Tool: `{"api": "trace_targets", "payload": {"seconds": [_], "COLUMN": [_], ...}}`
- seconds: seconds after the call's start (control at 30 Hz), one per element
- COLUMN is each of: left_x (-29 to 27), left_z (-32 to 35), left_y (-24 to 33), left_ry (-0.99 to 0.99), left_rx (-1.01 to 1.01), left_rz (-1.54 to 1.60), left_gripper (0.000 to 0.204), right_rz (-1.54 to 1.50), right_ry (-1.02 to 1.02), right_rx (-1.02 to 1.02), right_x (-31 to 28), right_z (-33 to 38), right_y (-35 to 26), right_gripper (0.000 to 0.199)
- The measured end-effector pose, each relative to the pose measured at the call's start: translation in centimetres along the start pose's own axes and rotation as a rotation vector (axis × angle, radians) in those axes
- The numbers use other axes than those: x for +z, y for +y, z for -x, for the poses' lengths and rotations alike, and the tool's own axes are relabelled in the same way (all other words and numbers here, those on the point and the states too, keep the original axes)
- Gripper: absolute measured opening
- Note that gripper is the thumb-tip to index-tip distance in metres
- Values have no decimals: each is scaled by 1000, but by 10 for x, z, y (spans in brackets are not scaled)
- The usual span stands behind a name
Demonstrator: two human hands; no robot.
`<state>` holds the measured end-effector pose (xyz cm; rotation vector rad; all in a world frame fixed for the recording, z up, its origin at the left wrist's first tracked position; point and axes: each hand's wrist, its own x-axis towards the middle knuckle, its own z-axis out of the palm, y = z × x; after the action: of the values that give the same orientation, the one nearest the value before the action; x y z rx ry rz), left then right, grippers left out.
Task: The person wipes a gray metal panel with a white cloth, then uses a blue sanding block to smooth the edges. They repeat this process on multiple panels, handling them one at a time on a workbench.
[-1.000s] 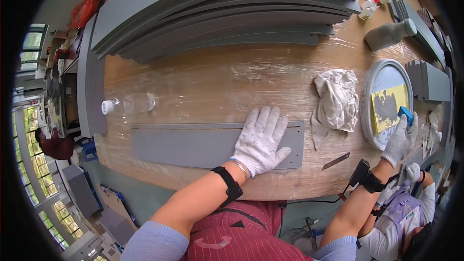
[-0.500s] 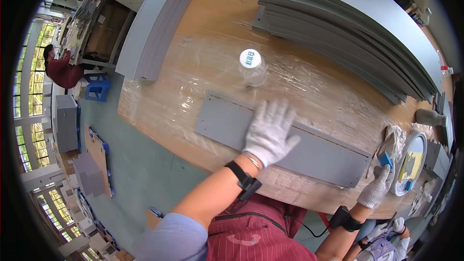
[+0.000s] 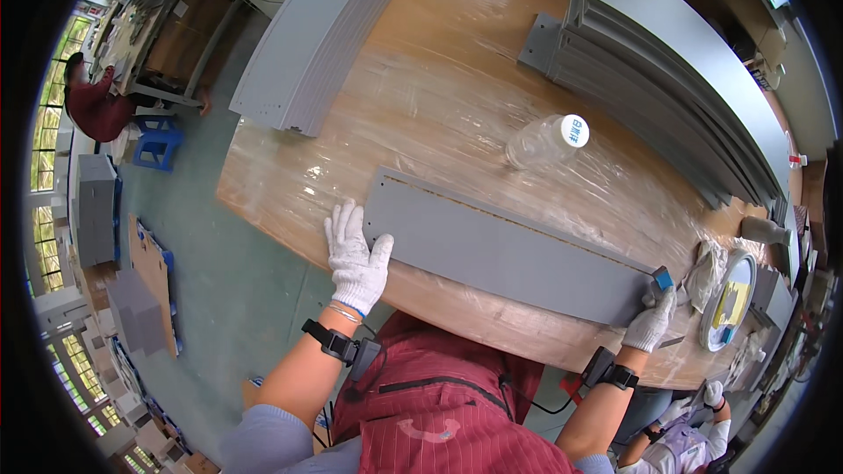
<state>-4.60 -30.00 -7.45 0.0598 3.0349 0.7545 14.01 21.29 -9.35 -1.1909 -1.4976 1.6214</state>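
Note:
A long flat grey panel (image 3: 500, 241) lies on the table in front of me, with a thin brown line along its far edge and small holes at its left end. Gloved in white, my left hand (image 3: 356, 259) is at the panel's left end, fingers stretched and thumb over its corner. At the opposite end, my right hand (image 3: 650, 325), also gloved, grips a small blue block (image 3: 662, 277) on the panel's right corner. Beyond the panel is a clear plastic jar (image 3: 537, 142) with a white lid, tilted in view.
Stacked grey panels stand at the back left (image 3: 307, 44) and back right (image 3: 667, 61). A round white-rimmed container (image 3: 709, 325) with a yellow piece and a cloth (image 3: 705, 274) lie at right. Plastic film covers the table (image 3: 439, 114). Another person's gloved hands (image 3: 713, 393) show lower right.
My left hand has moved left from the panel's middle to its left end. My right hand has brought the blue block from beside the container onto the panel's right corner.

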Motion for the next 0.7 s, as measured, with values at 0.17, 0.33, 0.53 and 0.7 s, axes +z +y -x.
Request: {"api": "trace_targets", "payload": {"seconds": [0.17, 0.33, 0.53, 0.7], "left_x": [-20, -43, -92, -122], "left_z": [9, -5, 22, 34], "left_y": [-6, -4, -57, -66], "left_ry": [-35, -114, -283, -335], "left_rx": [-313, -589, -982, -912], "left_rz": [243, 380, 911, 1466], "left_gripper": [60, 57, 41, 32], "right_rz": [-41, -36, 28, -18], "right_ry": [60, 47, 12, 11], "right_rx": [32, 80, 137, 122], "right_x": [34, 40, 49, 71], "right_z": [34, 34, 54, 78], "right_y": [-14, -12, 4, 1], "right_gripper": [30, 34, 34, 33]}}
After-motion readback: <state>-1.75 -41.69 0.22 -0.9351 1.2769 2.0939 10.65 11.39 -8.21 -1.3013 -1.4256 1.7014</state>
